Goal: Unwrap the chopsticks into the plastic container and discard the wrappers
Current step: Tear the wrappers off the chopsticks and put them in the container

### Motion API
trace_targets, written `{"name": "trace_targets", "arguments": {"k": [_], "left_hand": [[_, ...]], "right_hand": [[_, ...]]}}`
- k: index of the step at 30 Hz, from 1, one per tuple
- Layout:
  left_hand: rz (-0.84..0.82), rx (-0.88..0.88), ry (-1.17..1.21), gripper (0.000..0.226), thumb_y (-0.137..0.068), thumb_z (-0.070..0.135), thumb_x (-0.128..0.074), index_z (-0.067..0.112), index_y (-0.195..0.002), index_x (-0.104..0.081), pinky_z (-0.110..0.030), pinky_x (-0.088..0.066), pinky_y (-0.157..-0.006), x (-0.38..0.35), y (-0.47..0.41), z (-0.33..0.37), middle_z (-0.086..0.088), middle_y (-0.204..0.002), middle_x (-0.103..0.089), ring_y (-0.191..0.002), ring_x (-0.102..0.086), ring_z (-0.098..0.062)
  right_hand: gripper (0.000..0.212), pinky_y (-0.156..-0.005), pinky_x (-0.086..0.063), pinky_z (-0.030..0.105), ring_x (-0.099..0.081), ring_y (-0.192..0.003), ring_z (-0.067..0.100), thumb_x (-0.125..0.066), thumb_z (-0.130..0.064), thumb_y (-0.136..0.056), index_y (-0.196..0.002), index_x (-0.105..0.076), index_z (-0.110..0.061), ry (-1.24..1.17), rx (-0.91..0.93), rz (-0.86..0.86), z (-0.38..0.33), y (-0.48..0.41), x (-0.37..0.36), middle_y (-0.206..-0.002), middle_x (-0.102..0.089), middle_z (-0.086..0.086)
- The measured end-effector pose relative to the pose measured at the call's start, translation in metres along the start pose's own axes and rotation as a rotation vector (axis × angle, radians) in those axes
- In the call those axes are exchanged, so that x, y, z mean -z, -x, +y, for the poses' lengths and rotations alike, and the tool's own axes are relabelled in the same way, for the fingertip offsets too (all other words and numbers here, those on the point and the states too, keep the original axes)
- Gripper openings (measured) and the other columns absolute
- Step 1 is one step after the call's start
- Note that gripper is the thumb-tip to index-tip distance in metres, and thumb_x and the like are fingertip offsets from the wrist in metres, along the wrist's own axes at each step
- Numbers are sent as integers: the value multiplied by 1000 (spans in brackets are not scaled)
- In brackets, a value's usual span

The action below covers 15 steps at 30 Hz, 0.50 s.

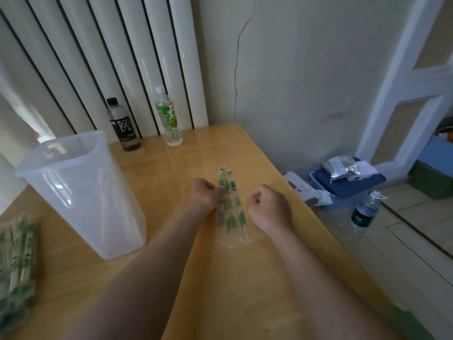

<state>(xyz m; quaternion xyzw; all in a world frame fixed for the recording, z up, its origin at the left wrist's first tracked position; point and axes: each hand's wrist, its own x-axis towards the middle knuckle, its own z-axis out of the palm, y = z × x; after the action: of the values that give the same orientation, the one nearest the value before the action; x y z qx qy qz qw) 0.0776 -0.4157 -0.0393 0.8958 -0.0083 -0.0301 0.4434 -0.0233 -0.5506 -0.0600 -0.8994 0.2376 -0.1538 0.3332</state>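
Where the left hand [202, 196] meets the table, its fingertips are pinched on the edge of the clear, green-printed wrappers [230, 212], which lie in a flat little pile on the wooden table [245, 278] between the two hands. The right hand [268, 207] is curled into a loose fist just beside that pile, apart from it, and nothing can be seen in it (whether something thin hides inside the curl cannot be told). The wrappers look like thin film: almost weightless, limp, slick, and likely to slide or cling rather than stay put, so gathering them calls for a pinch across several layers near one end, or a scrunch of the whole pile into the palm. Whether any of these sleeves holds chopsticks is unclear; pale lines run along their near ends. To the left stands the tall translucent plastic container [81, 190], upright and open, with what seem to be pale sticks inside. At the far left edge lies a bundle of wrapped chopsticks [17, 261], stiff and light, best taken mid-length. No bin is in view.
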Motion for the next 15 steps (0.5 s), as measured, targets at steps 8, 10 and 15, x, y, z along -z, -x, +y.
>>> {"name": "trace_targets", "arguments": {"k": [8, 10, 15], "left_hand": [[-59, -5, -36, 26, -92, 32, -67, 15, -72, -65, -38, -59, -74, 11, 3, -4, -8, -73, -69, -77, -68, -29], [-78, -9, -20, 24, -93, 28, -64, 14, -73, -65, -37, -57, -72, 16, 7, -7, -8, -71, -65, -74, -65, -29], [-133, -31, 4, 14, -91, 17, -60, 9, -84, -68, -36, -55, -68, 43, 28, -13, -7, -75, -65, -73, -63, -25]], "right_hand": [[9, -51, -35, 30, -58, -70, 21, -56, -26, -97, -90, -62, -25, -28, -11, 0, 1, 0, 0, -78, -63, -4], [9, -52, -39, 31, -59, -70, 20, -56, -26, -96, -89, -62, -25, -39, -7, -5, 1, 0, 0, -78, -64, -4], [8, -71, -56, 36, -61, -77, 17, -57, -27, -96, -91, -63, -27, -90, -43, -58, -4, 2, 8, -86, -64, -7]]}}
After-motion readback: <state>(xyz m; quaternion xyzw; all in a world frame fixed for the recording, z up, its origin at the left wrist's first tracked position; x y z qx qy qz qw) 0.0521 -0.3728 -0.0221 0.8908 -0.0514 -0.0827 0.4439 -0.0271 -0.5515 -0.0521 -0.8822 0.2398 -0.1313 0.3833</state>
